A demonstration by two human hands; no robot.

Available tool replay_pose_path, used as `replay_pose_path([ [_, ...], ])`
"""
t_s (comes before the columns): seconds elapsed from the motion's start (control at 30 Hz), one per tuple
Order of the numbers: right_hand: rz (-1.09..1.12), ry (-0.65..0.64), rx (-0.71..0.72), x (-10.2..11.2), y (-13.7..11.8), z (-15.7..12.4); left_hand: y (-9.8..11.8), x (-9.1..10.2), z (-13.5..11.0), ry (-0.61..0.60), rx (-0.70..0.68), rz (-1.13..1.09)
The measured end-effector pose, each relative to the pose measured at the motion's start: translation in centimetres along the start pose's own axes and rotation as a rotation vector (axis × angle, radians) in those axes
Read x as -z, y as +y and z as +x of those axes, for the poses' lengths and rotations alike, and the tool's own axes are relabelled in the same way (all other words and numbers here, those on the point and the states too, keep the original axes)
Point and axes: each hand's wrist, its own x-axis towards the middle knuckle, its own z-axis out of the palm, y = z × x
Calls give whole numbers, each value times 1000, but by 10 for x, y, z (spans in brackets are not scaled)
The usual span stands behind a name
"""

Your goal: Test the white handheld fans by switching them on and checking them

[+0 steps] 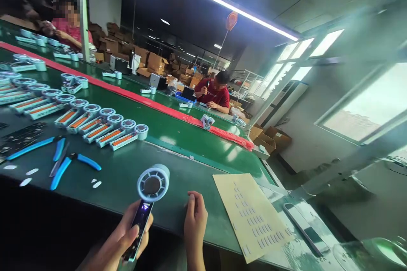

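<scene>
Where green belt (178, 135) runs, fans (95, 129) lined; cartons (152, 61) behind.

Handheld fan (149, 203) between pliers (68, 163) at left and sticker sheet (251, 216) at right, fan row (85, 123) behind.
</scene>
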Motion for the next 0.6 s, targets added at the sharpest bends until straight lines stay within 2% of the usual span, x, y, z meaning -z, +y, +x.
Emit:
replay_pose_path([
  [0.1,-3,-3,-23,2,2,-2,-3,3,5,-36,134,-37],
  [0.23,0,-6,-43,4,6,-4,-2,10,12,91,219,69],
  [0.3,3,-11,-45,5,7,-5,-2,15,13,140,220,73],
  [0.47,8,-12,-38,5,8,-6,-5,22,13,126,165,34],
  [0.6,11,-11,-39,5,9,-5,-5,23,29,146,132,46],
])
